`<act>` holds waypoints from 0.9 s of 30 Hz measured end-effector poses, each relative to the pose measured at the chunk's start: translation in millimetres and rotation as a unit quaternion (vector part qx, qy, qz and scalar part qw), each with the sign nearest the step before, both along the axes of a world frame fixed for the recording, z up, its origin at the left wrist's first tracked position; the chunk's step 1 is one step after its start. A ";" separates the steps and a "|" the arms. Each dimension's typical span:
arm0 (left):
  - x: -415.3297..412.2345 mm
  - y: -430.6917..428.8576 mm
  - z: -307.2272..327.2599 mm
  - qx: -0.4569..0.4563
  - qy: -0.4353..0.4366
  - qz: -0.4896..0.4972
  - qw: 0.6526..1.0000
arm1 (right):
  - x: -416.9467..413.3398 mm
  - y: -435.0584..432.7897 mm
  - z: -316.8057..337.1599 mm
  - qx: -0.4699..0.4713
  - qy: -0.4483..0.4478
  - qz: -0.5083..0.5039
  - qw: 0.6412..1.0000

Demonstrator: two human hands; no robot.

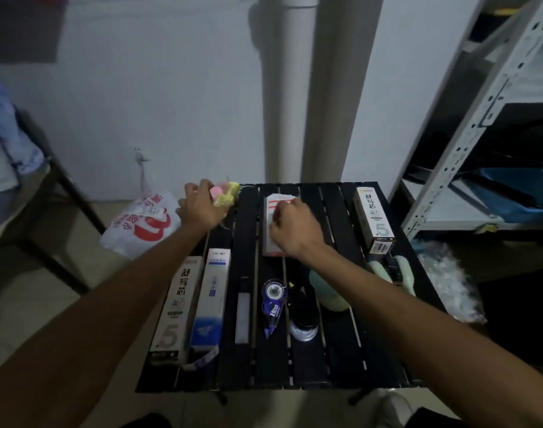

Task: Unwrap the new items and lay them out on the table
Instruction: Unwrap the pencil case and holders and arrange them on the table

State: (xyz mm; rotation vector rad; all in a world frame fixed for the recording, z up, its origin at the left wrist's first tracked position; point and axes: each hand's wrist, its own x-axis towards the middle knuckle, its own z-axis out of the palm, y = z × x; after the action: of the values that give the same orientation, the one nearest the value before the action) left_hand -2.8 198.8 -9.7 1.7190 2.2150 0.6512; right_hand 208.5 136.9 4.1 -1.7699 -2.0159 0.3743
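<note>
A white plastic bag [140,223] with red print is seen on the floor, left of the black slatted table [325,366]. At the table's far left corner, a pink-and-yellow pack [225,194] is gripped by the left hand [199,205], with the fingers curled round it. Two long boxes [177,307] are laid side by side along the left edge. Toward the far middle, a white-and-red packet [275,223] is lying flat and is gripped by the curled fingers of the right hand [295,227]. Another box [373,220] is laid by the right edge.

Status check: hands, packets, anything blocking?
Left hand grips pink-and-yellow pack at slatted table far-left corner. Right hand pinches white-and-red packet, far centre. Correction tape nearer, clear of both.
</note>
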 end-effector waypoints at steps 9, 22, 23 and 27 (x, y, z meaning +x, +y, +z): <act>-18.4 39.4 -30.9 -0.063 0.021 -0.075 0.995 | -23.7 13.0 -33.7 -0.113 0.028 0.007 0.993; 9.6 18.4 2.6 -0.045 -0.334 -0.048 0.940 | -17.9 23.0 -34.5 -0.175 0.198 0.004 0.965; 16.8 6.6 10.7 -0.041 -0.363 -0.060 0.929 | -17.2 22.6 -32.4 -0.173 0.226 -0.001 0.959; 56.8 -68.9 38.9 -0.061 -0.416 -0.143 0.896 | -4.1 3.7 -1.2 -0.231 0.483 0.014 0.844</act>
State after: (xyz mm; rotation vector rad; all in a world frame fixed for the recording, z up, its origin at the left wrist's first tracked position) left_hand 54.0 129.9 29.2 1.3010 1.3468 0.9222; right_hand 204.5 140.6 2.9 -1.3075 -1.2432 1.5127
